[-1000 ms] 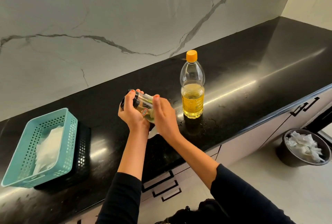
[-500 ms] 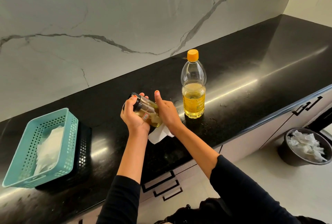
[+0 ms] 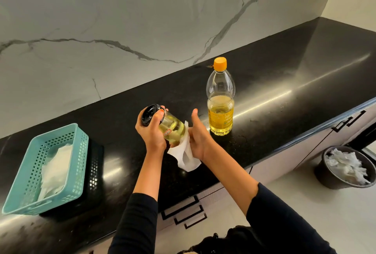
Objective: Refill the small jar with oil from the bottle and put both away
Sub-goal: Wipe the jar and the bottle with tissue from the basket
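Gripping the small jar (image 3: 173, 129) just below its black lid (image 3: 150, 113), the person's left hand (image 3: 151, 134) holds it tilted above the black surface (image 3: 284, 70) at the centre of the frame, with the lid toward the upper left and the base toward the lower right. The jar is clear glass, with pale yellow oil inside and a small red-and-white sticker on its side. The right hand (image 3: 198, 139) is curled around a white paper towel (image 3: 187, 158) and presses it against the jar's base with the thumb raised. The towel's loose end hangs toward the surface; whether it touches cannot be told.

Just right of the hands, and apart from them, the bottle (image 3: 220, 111) stands upright on the surface with its orange cap (image 3: 220, 63) on and yellow oil filling roughly its lower half.

At lower left a teal perforated basket (image 3: 20, 182) holds white paper sheets (image 3: 55, 170), and a black basket (image 3: 95, 172) shows beneath and beside its right edge. A white marble wall (image 3: 122, 19) with grey veins rises behind the surface. Drawer fronts with black handles (image 3: 183, 211) run below the near edge. On the floor at lower right, a dark bin (image 3: 335, 180) holds crumpled white paper (image 3: 345, 166). Black sleeves (image 3: 134, 223) cover both arms up to mid-forearm.
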